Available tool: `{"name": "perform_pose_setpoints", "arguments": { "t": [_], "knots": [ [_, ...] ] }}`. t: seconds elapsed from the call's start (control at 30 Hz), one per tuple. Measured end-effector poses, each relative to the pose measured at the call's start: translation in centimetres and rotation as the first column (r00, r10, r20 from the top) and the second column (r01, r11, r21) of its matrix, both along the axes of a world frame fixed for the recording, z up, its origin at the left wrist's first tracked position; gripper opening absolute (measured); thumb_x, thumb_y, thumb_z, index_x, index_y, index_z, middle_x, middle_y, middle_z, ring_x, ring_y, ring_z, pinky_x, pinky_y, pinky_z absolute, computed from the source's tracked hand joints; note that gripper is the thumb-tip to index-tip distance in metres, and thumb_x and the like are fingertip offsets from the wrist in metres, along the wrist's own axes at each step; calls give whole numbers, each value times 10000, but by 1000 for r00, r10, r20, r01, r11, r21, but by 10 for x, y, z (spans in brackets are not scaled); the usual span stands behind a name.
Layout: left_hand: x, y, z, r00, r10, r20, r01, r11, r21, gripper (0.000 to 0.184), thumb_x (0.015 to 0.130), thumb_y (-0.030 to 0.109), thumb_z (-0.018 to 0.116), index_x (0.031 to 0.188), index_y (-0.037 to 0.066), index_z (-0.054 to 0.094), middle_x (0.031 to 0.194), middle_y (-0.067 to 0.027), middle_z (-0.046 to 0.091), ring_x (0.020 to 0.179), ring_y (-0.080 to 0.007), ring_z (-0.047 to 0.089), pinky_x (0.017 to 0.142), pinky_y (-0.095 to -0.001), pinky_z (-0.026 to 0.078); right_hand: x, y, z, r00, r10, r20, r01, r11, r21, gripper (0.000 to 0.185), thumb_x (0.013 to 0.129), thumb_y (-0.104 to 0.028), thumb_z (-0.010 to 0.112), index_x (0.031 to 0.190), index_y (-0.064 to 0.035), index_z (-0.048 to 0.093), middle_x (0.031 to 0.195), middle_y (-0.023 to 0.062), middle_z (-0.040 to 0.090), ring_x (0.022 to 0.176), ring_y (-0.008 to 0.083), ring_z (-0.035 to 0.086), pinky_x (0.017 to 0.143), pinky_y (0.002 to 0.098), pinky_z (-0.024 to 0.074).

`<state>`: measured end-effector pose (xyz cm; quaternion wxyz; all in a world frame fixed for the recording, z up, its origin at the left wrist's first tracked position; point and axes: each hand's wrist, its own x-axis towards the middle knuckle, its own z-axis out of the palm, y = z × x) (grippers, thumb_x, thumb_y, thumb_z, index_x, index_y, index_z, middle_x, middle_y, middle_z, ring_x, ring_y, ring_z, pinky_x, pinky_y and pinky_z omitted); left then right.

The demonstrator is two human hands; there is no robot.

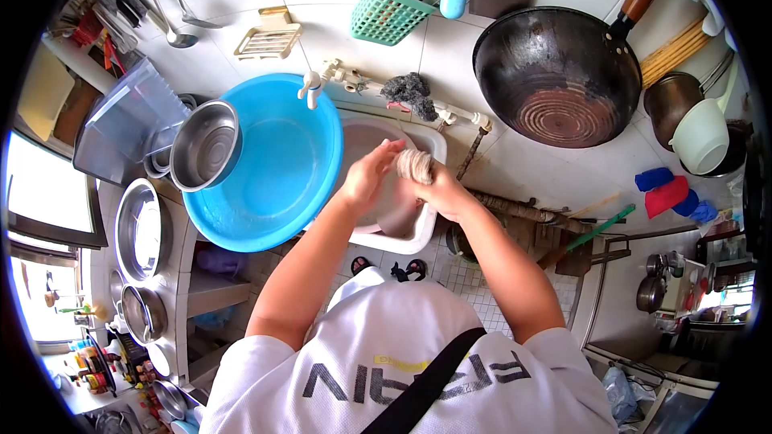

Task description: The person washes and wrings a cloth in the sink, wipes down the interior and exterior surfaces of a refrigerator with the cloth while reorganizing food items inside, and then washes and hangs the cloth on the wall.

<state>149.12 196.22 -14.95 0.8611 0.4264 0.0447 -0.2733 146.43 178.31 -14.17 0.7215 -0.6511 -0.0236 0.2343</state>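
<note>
While a blue basin (277, 165) crowds the white sink (440, 153), right fingers (430, 186) grip a ribbed roll (414, 166), left fingers (386, 153) extended

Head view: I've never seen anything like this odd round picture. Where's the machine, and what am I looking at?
There is no machine here, only a person's two bare hands. The single picture comes from a camera worn on the head, looking forward and down. The right hand holds a beige, ribbed bundle, possibly cloth, above a white sink. The left hand is close beside it; whether it touches is unclear. To the left sits a blue basin, its edge overlapped by a metal bowl. A dark wok is up on the right.
</note>
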Motion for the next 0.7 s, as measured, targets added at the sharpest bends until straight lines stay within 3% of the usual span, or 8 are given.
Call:
{"name": "perform_pose_setpoints", "arguments": {
  "t": [0.07, 0.13, 0.23, 0.27, 0.37, 0.43, 0.5, 0.7],
  "knots": [
    [12, -7, -25, 1000, -16, 23, 17, 999, -52, 501, 1013, 421, 439, 1272, 8, 552, 1169, -144, 635, 1093, -293, 606, 987, -467, 465, -2, 1, 14, 857, 137, 497, 53, 935, -350, 395, 866, -85, 688, 1214, -42, 507, 1009, 139, 676, 848, 322, 700, 699, 399, 571],
    [16, -12, -31, 996, -67, -62, 62, 995, -74, 608, 968, 565, 471, 1219, 27, 604, 1169, -164, 648, 1098, -345, 607, 1022, -545, 428, 3, 0, 12, 461, 305, 833, 215, 873, -439, 456, 782, -75, 726, 1166, -22, 484, 1046, 219, 638, 941, 403, 653, 807, 441, 540],
    [7, -16, -15, 865, -410, -290, 282, 874, -395, 729, 882, 663, 554, 1279, 52, 578, 1251, -196, 618, 1171, -384, 584, 1040, -573, 417, 23, -14, 8, 256, 428, 867, 301, 817, -492, 604, 728, -111, 757, 1231, 1, 441, 1086, 188, 629, 971, 406, 634, 850, 451, 532],
    [7, -14, -15, 781, -594, -193, 442, 744, -500, 853, 792, 716, 620, 1345, 71, 535, 1329, -209, 575, 1254, -436, 524, 1059, -600, 394, 26, -21, 8, 185, 497, 848, 329, 782, -530, 534, 754, -136, 727, 1207, 9, 484, 1076, 159, 634, 977, 376, 639, 856, 425, 538],
    [9, -20, -27, 741, -669, 49, 627, 665, -405, 885, 783, 695, 648, 1384, 63, 496, 1361, -219, 547, 1280, -474, 489, 1068, -577, 399, 49, -27, -6, 2, 580, 815, 325, 770, -549, 409, 799, -145, 667, 1164, -1, 551, 1097, 147, 628, 980, 334, 644, 853, 400, 545],
    [17, -16, -25, 815, -574, -75, 546, 805, -231, 593, 844, 417, 749, 1281, 67, 552, 1224, -192, 627, 1024, -294, 653, 870, -368, 552, 56, -30, -1, -33, 612, 790, 320, 755, -572, 322, 817, -152, 622, 1113, -29, 595, 1048, 111, 615, 928, 281, 640, 821, 370, 549],
    [35, -24, -27, 758, -653, -6, 647, 752, -126, 304, 865, 263, 734, 1066, 73, 608, 997, -101, 656, 738, -135, 572, 607, -242, 476, 66, -31, 4, -78, 645, 760, 322, 738, -593, 323, 807, -165, 623, 1107, -51, 582, 952, 72, 591, 855, 252, 627, 773, 356, 547],
    [70, -43, -36, 741, -661, -120, 646, 651, 399, 123, 835, 112, 672, 787, 102, 560, 674, 23, 449, 544, -80, 392, 468, -234, 250, 88, -43, -30, 187, 828, 529, 376, 437, -817, 245, 853, -138, 575, 1083, -58, 541, 1014, 123, 623, 933, 299, 660, 786, 380, 554]
  ]
}}
